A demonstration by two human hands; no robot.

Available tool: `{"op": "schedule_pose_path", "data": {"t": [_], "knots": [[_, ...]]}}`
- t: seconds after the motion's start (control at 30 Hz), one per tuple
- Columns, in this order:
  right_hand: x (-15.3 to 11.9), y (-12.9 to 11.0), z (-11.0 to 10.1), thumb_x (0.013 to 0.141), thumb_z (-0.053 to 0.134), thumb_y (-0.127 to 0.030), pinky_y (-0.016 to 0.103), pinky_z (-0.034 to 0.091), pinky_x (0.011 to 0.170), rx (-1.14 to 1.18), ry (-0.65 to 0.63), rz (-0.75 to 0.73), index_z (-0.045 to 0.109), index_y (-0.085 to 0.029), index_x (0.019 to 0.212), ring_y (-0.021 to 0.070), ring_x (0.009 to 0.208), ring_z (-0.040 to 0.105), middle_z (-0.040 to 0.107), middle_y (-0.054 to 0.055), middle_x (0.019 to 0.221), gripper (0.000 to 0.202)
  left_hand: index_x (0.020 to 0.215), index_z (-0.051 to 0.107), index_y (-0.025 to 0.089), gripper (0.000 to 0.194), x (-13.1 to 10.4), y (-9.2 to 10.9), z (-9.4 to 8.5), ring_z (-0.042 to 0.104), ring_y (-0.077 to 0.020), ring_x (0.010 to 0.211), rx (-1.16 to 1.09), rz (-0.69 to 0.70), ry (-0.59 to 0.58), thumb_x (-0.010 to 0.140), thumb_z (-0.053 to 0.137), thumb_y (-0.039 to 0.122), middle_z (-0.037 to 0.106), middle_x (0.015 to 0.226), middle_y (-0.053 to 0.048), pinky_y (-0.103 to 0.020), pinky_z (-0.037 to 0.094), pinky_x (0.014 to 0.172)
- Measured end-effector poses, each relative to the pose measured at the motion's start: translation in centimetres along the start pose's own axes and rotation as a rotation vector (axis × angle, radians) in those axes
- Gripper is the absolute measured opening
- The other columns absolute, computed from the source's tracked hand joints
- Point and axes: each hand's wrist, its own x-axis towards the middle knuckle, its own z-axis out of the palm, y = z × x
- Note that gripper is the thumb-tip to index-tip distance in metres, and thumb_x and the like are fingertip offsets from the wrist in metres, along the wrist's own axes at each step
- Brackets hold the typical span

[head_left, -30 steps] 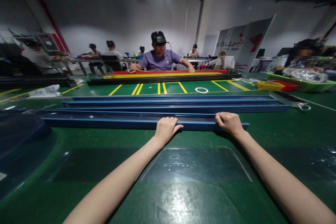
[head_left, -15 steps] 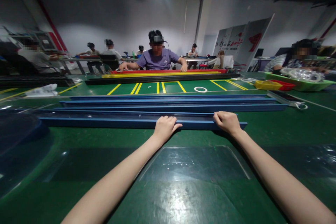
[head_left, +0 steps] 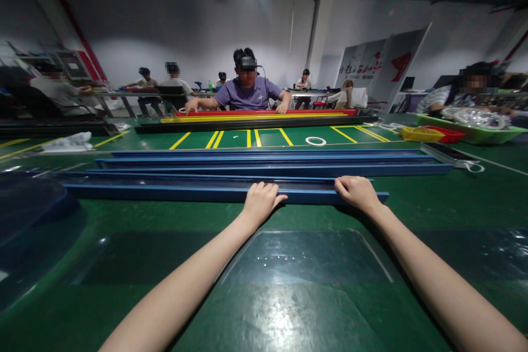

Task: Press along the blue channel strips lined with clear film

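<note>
A long blue channel strip lies across the green table in front of me, its open trough facing up. My left hand is closed over its near wall right of the middle, fingers hooked inside and thumb outside. Close to the strip's right end, my right hand is closed on the same strip, its fingertips curled out of sight. Just behind lie more blue channel strips, roughly parallel, with the nearest of them slightly slanted.
Clear plastic sheeting lies on the table before me. Beyond the blue strips are a white tape ring, a phone and a green tray. Across the table a person handles red, yellow and black strips.
My hands keep nearly the same hold and place on the blue channel strip. Across the table, the other person's hands have shifted slightly left.
</note>
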Motion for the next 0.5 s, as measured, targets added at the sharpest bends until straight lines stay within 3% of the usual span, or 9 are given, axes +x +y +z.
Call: {"op": "schedule_pose_path", "data": {"t": [0.27,0.5], "knots": [[-0.1,-0.1,0.0,0.084,0.029,-0.034,0.024,0.022,0.048,-0.045,0.007,-0.019,0.057,-0.017,0.054,0.0129,0.052,0.053,0.064,0.005,0.061,0.044,0.078,0.056,0.017,0.037,-0.1,-0.1,0.2,0.052,-0.0183,0.071,-0.004,-0.005,-0.006,0.084,0.038,0.049,0.062,0.072,-0.004,-0.029,0.029,0.06],[0.1,-1.0,-0.5,0.084,0.031,-0.032,0.025,0.02,0.048,-0.097,0.096,-0.038,0.057,-0.017,0.057,0.0111,0.052,0.049,0.061,0.004,0.06,0.041,0.082,0.057,0.017,0.038,-0.1,-0.2,0.3,0.052,-0.0184,0.072,-0.001,0.009,-0.009,0.085,0.035,0.048,0.061,0.075,-0.005,-0.03,0.03,0.061]]}}
